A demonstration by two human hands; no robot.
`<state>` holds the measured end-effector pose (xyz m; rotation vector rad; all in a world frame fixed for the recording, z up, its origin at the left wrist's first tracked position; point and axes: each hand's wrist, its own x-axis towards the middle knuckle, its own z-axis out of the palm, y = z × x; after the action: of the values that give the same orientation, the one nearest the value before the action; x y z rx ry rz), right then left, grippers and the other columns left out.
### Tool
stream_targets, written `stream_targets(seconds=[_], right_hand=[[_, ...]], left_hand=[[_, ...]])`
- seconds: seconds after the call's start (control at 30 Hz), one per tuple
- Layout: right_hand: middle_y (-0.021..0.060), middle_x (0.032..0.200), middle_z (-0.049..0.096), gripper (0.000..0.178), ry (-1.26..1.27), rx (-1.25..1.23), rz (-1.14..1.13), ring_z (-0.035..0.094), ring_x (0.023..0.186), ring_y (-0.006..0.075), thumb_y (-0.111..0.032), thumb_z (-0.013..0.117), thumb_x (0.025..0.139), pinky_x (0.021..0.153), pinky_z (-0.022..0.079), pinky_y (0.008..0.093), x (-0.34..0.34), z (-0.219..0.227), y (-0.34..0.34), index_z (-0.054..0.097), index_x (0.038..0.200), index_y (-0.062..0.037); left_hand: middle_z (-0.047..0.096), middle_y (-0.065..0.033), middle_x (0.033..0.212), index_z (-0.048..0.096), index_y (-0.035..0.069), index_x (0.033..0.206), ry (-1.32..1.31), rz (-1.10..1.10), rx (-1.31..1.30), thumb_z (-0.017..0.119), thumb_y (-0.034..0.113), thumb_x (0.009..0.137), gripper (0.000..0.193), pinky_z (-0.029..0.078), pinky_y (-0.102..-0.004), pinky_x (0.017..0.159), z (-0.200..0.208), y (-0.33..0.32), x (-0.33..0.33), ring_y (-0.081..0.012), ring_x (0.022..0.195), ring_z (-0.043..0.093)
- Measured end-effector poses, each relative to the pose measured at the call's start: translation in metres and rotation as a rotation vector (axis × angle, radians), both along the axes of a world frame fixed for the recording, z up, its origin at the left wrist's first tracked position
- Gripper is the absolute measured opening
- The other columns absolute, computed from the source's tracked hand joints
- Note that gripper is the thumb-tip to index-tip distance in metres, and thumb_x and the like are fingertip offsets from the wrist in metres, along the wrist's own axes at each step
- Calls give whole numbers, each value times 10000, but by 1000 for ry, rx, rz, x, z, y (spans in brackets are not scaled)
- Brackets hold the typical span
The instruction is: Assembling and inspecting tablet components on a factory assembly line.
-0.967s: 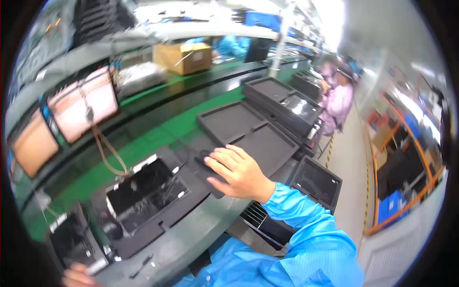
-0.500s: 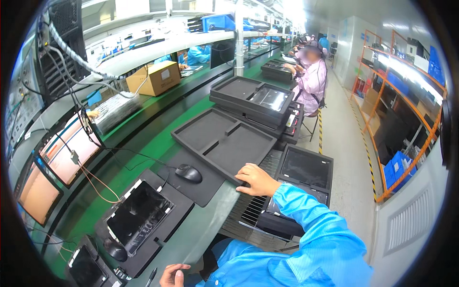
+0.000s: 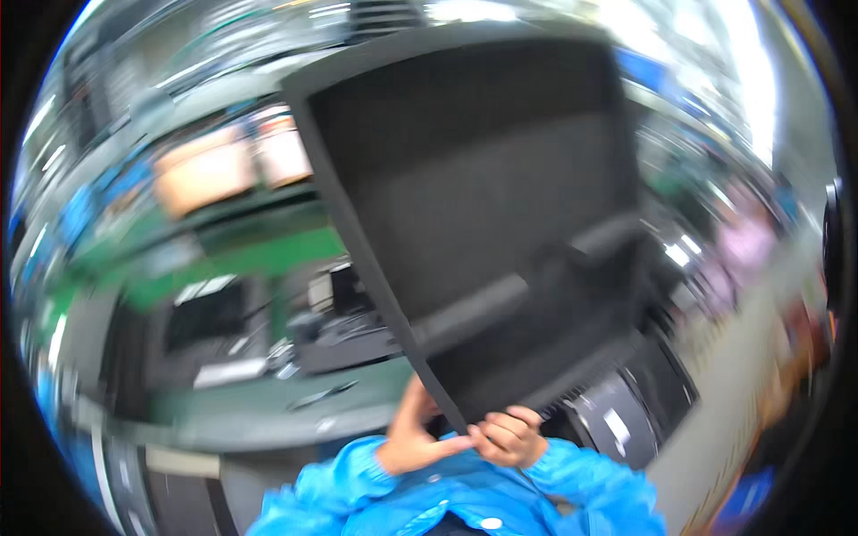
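A large black foam tray (image 3: 500,170), divided by a low, gapped ridge, is raised and tilted up in front of me, its hollow side facing me. At its lower corner my right hand (image 3: 509,436) is closed over the edge, fingers curled over the rim. Beside it my left hand (image 3: 418,436) grips the same corner, its thumb reaching toward the right hand. The left fingers are partly hidden behind the tray. Motion blurs much of the picture.
The bench (image 3: 268,411) on the left carries a pen (image 3: 323,393) and a dark-screened panel (image 3: 206,317). Lit monitors (image 3: 206,170) stand behind. Right of the tray are other black trays (image 3: 666,384) with panels. A person in pink (image 3: 746,232) is farther right by the walkway.
The tray has left the bench and is lifted up before me. My left hand has joined the right on its corner. The view has swung toward the left.
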<state>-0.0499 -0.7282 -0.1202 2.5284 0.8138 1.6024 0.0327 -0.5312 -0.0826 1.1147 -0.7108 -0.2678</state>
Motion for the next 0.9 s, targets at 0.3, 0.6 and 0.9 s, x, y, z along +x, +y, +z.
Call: stream_targets(seconds=[0.3, 0.6, 0.9], right_hand=[[122, 1226, 631, 401, 392, -39, 600, 579, 1225, 362, -226, 756, 806, 1071, 450, 580, 98, 9, 95, 675, 1173, -87], [117, 1185, 653, 360, 663, -21, 721, 618, 1181, 322, -164, 787, 776, 1046, 478, 521, 144, 12, 173, 717, 1114, -60], [125, 1149, 653, 355, 728, 105, 500, 619, 1159, 327, -194, 769, 798, 1037, 482, 506, 148, 11, 157, 703, 1115, -49]], left_hand=[[583, -159, 1380, 441, -45, 1455, 71, 1450, -246, 691, 54, 936, 584, 451, -376, 1065, 9, 157, 0, -260, 1223, 581], [698, -72, 1012, 637, 1, 1085, 82, 1560, -438, 679, 46, 864, 230, 553, -350, 872, 96, 465, 70, -206, 938, 685], [678, -126, 1050, 612, 38, 1121, 382, 1318, -406, 698, -8, 760, 374, 585, -460, 950, 70, 656, 166, -319, 975, 686]])
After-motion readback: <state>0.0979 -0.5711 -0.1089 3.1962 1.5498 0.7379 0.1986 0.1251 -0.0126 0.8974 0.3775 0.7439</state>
